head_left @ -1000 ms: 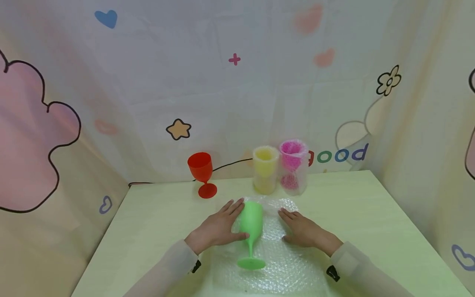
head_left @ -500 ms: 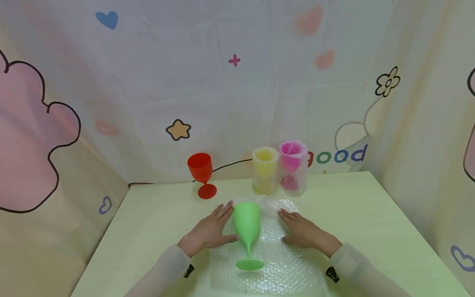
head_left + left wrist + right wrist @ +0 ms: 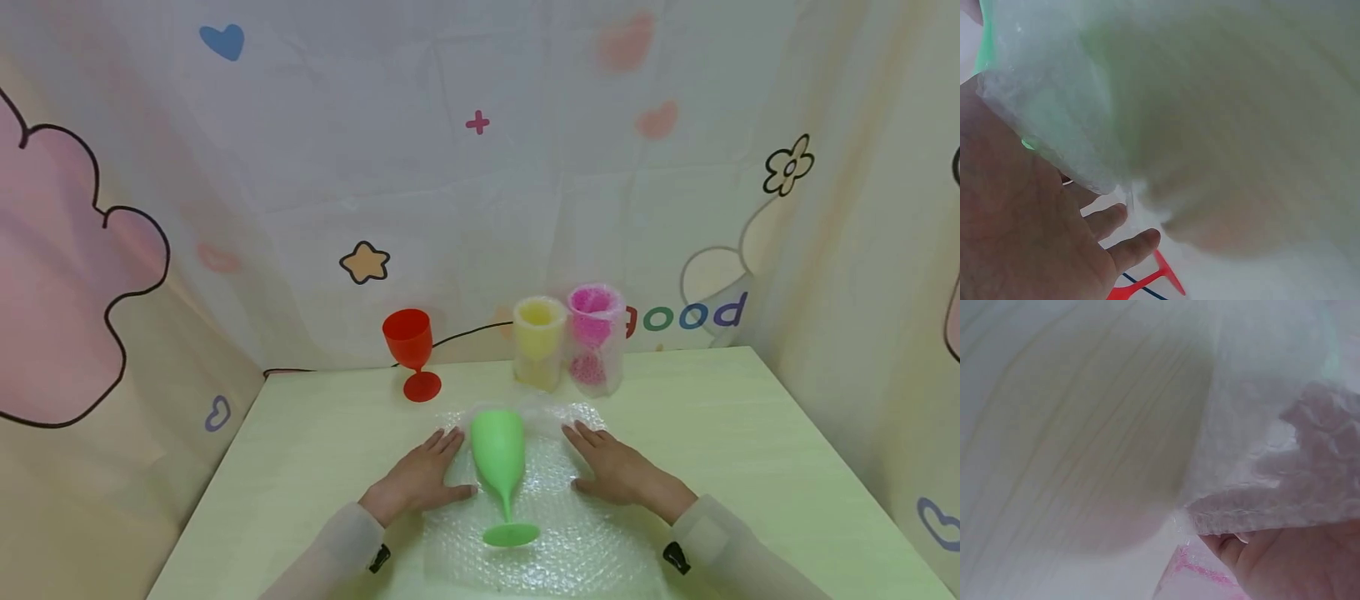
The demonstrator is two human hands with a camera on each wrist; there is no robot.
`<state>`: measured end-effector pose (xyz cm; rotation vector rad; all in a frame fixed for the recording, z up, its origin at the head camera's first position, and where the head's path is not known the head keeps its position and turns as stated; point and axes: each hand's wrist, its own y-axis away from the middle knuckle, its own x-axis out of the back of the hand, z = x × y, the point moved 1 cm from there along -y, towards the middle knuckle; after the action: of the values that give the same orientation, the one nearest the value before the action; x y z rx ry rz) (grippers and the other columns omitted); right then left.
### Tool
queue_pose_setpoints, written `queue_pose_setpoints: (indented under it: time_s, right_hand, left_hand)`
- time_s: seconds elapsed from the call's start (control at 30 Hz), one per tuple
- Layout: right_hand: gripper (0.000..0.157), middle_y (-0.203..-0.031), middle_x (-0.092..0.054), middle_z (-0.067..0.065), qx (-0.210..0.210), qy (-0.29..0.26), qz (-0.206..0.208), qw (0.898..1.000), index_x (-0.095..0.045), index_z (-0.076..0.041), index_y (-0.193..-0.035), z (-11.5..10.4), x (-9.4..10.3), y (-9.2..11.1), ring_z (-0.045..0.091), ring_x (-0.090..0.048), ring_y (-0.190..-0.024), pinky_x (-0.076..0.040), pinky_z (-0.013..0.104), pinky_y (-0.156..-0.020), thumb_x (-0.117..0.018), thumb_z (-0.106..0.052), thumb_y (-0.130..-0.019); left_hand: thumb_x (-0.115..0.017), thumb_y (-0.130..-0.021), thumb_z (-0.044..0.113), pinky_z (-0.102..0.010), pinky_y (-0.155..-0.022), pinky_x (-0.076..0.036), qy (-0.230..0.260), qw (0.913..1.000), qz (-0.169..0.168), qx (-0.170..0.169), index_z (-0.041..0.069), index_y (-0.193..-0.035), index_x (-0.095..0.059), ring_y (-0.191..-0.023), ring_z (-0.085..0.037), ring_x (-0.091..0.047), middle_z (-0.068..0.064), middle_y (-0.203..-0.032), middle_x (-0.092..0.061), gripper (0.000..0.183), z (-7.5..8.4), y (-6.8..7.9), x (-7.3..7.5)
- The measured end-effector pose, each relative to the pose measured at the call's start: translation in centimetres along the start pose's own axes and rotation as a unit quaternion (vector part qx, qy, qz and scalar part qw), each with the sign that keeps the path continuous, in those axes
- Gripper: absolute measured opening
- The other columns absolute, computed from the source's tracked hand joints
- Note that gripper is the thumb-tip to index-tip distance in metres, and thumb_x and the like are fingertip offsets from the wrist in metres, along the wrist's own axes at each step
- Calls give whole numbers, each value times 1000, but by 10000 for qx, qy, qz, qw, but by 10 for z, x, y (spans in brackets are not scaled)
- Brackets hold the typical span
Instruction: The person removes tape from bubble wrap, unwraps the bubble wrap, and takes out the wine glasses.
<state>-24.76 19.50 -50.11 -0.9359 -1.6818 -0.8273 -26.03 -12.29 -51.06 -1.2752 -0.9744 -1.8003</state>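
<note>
A green goblet (image 3: 498,454) lies on its side on a sheet of bubble wrap (image 3: 570,533), its bowl pointing away and its foot toward me. My left hand (image 3: 422,479) is at the wrap's left edge, fingers extended, apart from the goblet. At the opposite edge my right hand (image 3: 618,471) rests with straight fingers on the wrap. In the left wrist view, the wrap's edge (image 3: 1054,125) stands up beside the left hand (image 3: 1029,212). The right wrist view has the wrap (image 3: 1260,487) partly hiding the right hand (image 3: 1297,562).
A red goblet (image 3: 408,337) stands upright at the table's back left. Toward the back right, a yellow wrapped goblet (image 3: 538,342) and a pink wrapped goblet (image 3: 596,342) stand side by side. A printed curtain (image 3: 480,192) hangs behind the table (image 3: 300,450).
My left hand has let go of the green goblet and drawn back left and slightly toward me. The goblet has shifted a little left. The right hand has stayed nearly still.
</note>
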Motion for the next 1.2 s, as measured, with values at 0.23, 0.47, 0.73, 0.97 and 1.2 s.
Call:
queue_pose_setpoints:
  time_s: [0.23,0.47,0.73,0.97,1.2]
  right_hand:
    - [80,-153,-25,19,-205,-11,-11,9998,-28,-2,-145,-3,3,5,44,-32,-135,-34,54,-107,-65,-40,-84]
    - [82,-153,-23,20,-322,-35,-1,9995,-29,0,-144,-1,2,7,44,-29,-136,-33,53,-108,-65,-41,-83]
    - [82,-155,-20,18,-362,-146,-72,9992,-27,-2,-145,2,-1,7,43,-27,-137,-32,53,-109,-64,-41,-84]
    - [80,-152,-24,22,-147,-120,10,9998,-31,-2,-144,2,0,8,46,-30,-134,-33,56,-106,-66,-39,-83]
    - [78,-154,-26,13,3,93,167,9998,-34,-7,-144,1,0,7,44,-38,-130,-40,55,-101,-68,-38,-81]
  left_hand:
    - [-54,-83,60,-52,-112,-28,-70,9999,30,89,15,-148,-24,-144,-30,-20,-2,-155,-25,84,-1,4,-4]
    - [-49,-93,27,-54,-110,-31,186,9996,206,67,12,-146,-32,-142,-31,-25,-4,-152,-32,58,-7,13,-5]
    - [-43,-95,21,-55,-110,-31,524,9977,357,251,8,-145,-33,-142,-31,-26,-8,-151,-35,52,-21,22,-11]
    - [-61,-87,32,-51,-112,-30,-508,9911,1229,37,15,-149,-20,-144,-30,-20,-7,-157,-19,76,-13,30,4]
    - [-53,-90,23,-47,-115,-26,-1328,9752,1341,-1158,19,-145,-33,-144,-25,-24,-2,-155,-26,59,11,21,16]
